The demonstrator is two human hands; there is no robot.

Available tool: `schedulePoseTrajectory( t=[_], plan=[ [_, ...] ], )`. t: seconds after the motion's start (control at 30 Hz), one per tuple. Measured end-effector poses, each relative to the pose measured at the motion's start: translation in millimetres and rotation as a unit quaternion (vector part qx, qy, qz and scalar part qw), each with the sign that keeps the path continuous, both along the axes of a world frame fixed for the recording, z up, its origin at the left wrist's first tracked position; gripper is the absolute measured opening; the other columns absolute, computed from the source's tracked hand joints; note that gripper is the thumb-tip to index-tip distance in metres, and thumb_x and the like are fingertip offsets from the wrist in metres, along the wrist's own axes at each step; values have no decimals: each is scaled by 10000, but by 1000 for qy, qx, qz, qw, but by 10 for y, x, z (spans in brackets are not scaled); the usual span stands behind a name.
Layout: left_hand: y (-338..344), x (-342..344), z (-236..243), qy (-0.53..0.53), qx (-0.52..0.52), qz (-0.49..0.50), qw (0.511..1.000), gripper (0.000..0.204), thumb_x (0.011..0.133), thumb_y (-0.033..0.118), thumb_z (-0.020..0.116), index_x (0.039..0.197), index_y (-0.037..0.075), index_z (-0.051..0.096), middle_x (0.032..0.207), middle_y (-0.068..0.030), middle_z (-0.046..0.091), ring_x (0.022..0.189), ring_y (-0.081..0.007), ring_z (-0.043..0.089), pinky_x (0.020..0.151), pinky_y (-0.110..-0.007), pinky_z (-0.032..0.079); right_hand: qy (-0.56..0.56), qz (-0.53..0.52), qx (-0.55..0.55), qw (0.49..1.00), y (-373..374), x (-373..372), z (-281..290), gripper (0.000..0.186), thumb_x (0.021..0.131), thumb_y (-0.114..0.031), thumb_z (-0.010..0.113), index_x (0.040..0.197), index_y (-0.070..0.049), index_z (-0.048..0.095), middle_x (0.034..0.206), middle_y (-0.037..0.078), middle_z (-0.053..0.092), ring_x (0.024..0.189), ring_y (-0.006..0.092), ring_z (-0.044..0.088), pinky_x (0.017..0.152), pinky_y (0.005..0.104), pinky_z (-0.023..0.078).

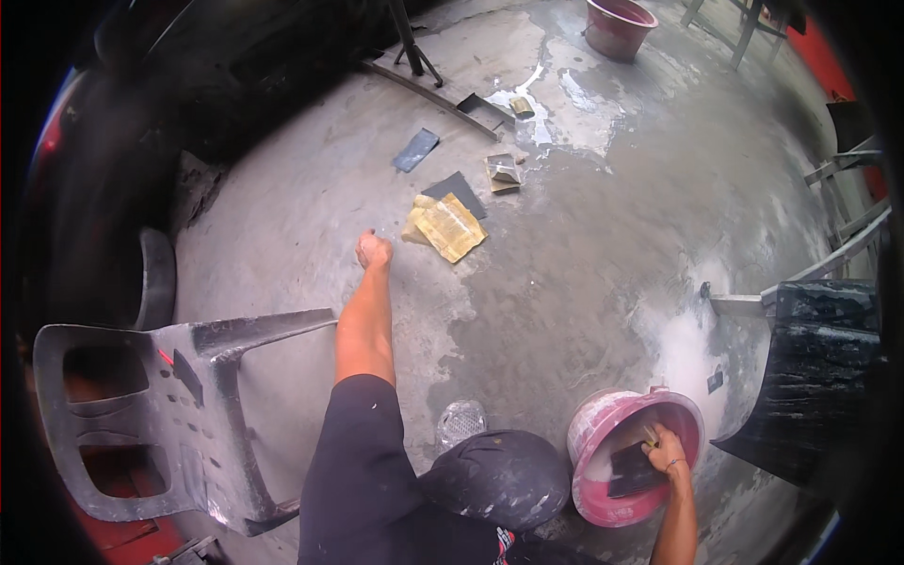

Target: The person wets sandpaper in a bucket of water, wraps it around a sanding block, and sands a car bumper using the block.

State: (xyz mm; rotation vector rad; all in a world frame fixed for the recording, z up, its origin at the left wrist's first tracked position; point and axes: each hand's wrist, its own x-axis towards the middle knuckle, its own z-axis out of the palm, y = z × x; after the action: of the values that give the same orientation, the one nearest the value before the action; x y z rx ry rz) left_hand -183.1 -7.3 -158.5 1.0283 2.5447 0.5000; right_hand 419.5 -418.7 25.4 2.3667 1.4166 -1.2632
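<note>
My left hand [374, 249] is held out over the concrete floor [264, 235], fingers curled closed, contents hidden. Just right of it lie crumpled yellow paper sheets [450, 228] over a dark grey sheet [463, 188]. At lower right, my right hand [668, 450] reaches into a tilted pink bucket [589, 476] and grips a small yellowish piece I cannot clearly make out, beside a dark flat piece [631, 471] inside. My dark-clad knee [494, 476] is left of the bucket.
A grey plastic chair [217, 414] lies tipped at left. A curved black panel [810, 367] and metal frames [739, 303] stand at right. Farther off are another bucket [617, 28], scattered sheets [414, 151], a long strip [443, 104] and a stand [410, 47].
</note>
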Motion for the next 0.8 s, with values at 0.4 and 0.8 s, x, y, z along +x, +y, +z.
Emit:
schedulePoseTrajectory(
  t=[0.4,0.8],
  plan=[
    [241,49,-28,-35,-16,-228,973,534,748,335,889,1172,70,703,1231,-169,693,1143,-305,648,983,-417,509,-88,53,98,990,-374,412,-1504,382,888,-131,595,1244,-18,676,1310,220,656,1309,376,557,1173,438,364],
    [285,-302,-145,-52,42,-255,965,230,927,200,691,1088,50,757,1006,-153,767,947,-300,731,875,-383,551,-44,116,16,992,-265,467,-1629,481,896,-138,589,1351,14,551,1365,256,584,1343,392,509,1165,430,369]
  ],
)
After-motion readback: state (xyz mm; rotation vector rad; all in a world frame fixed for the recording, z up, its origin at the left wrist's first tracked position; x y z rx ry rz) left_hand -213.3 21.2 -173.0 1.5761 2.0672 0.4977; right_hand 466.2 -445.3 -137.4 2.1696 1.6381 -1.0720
